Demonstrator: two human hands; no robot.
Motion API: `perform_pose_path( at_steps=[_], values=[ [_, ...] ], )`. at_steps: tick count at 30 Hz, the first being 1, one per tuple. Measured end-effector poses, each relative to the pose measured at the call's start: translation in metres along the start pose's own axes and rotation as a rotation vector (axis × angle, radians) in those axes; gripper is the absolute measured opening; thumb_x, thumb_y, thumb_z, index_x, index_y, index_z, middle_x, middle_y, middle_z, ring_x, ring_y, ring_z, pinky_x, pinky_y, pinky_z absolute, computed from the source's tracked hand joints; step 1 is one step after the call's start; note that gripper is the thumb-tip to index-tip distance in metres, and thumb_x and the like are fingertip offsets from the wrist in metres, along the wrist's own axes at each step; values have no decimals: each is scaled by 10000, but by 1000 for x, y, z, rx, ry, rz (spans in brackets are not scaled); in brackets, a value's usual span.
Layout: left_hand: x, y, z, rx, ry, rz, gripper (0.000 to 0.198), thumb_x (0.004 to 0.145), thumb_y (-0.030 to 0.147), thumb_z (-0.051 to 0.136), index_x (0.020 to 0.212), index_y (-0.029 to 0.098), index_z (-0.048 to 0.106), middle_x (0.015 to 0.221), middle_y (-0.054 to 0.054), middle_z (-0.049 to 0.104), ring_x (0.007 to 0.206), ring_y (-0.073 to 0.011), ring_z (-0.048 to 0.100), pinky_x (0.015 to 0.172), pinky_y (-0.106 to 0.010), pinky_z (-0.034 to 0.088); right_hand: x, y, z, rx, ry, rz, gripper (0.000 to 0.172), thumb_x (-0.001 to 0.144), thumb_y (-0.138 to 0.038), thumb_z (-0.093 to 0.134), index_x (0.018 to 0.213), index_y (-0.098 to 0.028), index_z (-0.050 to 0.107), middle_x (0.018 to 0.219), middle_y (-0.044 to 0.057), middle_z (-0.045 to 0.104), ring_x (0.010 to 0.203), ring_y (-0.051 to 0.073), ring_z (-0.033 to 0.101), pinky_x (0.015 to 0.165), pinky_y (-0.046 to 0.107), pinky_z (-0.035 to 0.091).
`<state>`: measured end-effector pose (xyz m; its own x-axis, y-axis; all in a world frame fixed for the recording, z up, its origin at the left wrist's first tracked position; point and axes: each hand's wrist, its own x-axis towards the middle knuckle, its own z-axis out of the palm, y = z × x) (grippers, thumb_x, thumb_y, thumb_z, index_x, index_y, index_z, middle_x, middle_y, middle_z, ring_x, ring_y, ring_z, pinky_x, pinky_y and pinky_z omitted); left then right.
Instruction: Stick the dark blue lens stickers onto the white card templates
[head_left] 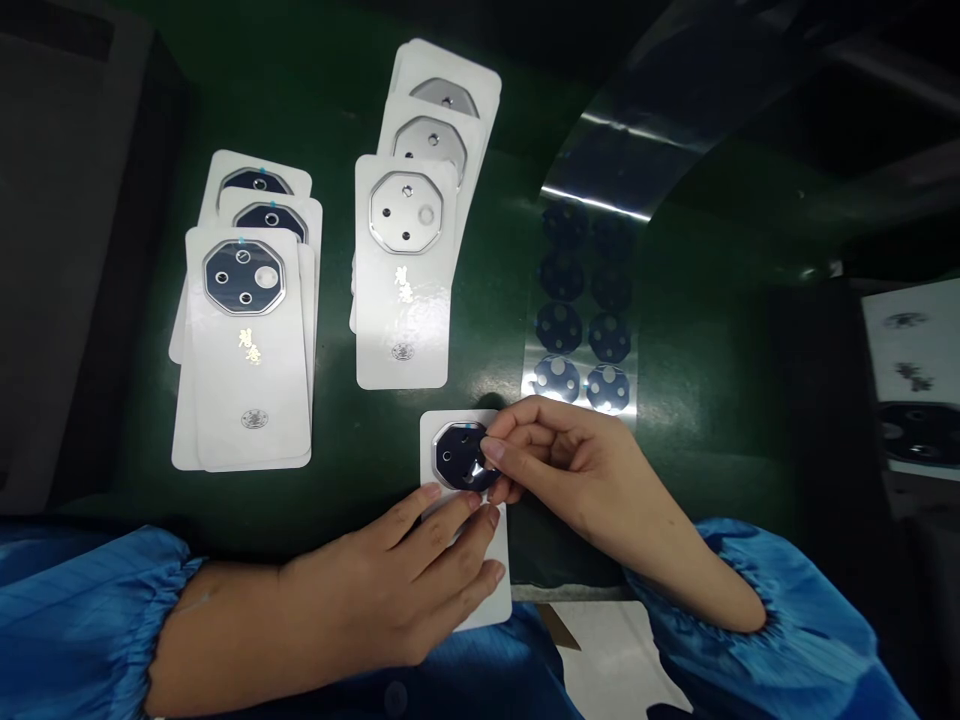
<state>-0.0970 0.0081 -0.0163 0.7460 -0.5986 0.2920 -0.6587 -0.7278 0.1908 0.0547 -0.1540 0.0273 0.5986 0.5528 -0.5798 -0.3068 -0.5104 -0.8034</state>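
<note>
- A white rounded rectangular card (491, 590) juts over the near edge of the dark green table (337, 505).
- The left hand (416, 570), fingers loosely spread, lies across the card's lower part.
- On the card's upper part sits a dark blue octagonal film piece with round holes (454, 455) — the right hand (562, 450) pinches its right side between thumb and forefinger.
- Toward the table's left edge, overlapping white cards with dark blue octagons (281, 400) lie fanned.
- Right of centre, a clear plastic strip of dark blue octagons (559, 328) runs toward the far right corner.
- Toward the far edge — overlapping white cards with white octagons (382, 320).
</note>
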Motion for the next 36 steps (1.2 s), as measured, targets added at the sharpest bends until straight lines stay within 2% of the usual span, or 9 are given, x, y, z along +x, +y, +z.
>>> perform_pose_path(
  at_steps=[15,17,20,22,24,26,29,33,36],
  values=[
    [1,-2,-1,14,-22,28,432,996,315,533,1399,162,558,1433,-141,568,1309,-312,540,1125,-468,375,-2,7,3,-70,44,-46,122,876,-298,708,875,-197,640,660,3,697,595,163,701,585,260,593],
    [1,-2,-1,20,-27,33,433,997,320,537,1402,167,557,1428,-138,573,1311,-311,539,1123,-466,373,-3,10,5,-177,83,-127,90,896,-287,679,893,-208,638,692,0,698,609,159,694,572,260,577],
    [0,-2,0,31,-26,36,448,1000,339,544,1415,171,545,1425,-137,575,1294,-298,551,1122,-462,367,-3,14,11,-456,184,-333,64,937,-258,612,892,-214,609,703,-3,676,588,139,648,529,246,510],
    [0,-2,1,40,-19,35,451,997,334,552,1419,177,543,1416,-131,581,1274,-290,563,1116,-459,368,-1,17,16,-671,245,-467,125,974,-259,549,867,-206,586,693,10,657,562,134,605,491,245,437],
    [0,-2,1,46,-24,42,446,996,325,541,1421,186,543,1410,-119,586,1260,-288,568,1107,-457,372,1,16,21,-898,285,-533,236,1005,-296,490,811,-195,578,679,33,643,528,135,557,449,258,329],
    [0,-2,0,52,-39,53,449,998,323,533,1428,195,537,1414,-108,584,1263,-287,563,1104,-455,375,3,14,22,-1087,305,-520,328,1022,-356,454,772,-184,580,654,50,630,498,137,520,438,277,239],
    [0,-4,-3,66,-62,64,458,1001,328,538,1441,203,522,1436,-113,566,1290,-289,547,1105,-454,376,4,10,19,-1216,340,-451,406,1021,-475,441,822,-162,607,601,55,604,475,150,506,438,283,194],
    [0,-6,-9,76,-112,109,465,998,304,526,1450,194,505,1434,-140,565,1282,-309,563,1093,-471,399,5,11,14,-1189,347,-454,519,951,-651,502,893,-146,609,675,80,651,559,204,595,469,289,184],
    [1,-6,-13,134,-104,158,501,976,280,561,1458,162,488,1426,-179,559,1296,-348,555,1093,-522,404,8,15,15,-1139,335,-427,485,981,-614,491,908,-151,611,741,93,696,651,244,664,503,297,167]
  ],
)
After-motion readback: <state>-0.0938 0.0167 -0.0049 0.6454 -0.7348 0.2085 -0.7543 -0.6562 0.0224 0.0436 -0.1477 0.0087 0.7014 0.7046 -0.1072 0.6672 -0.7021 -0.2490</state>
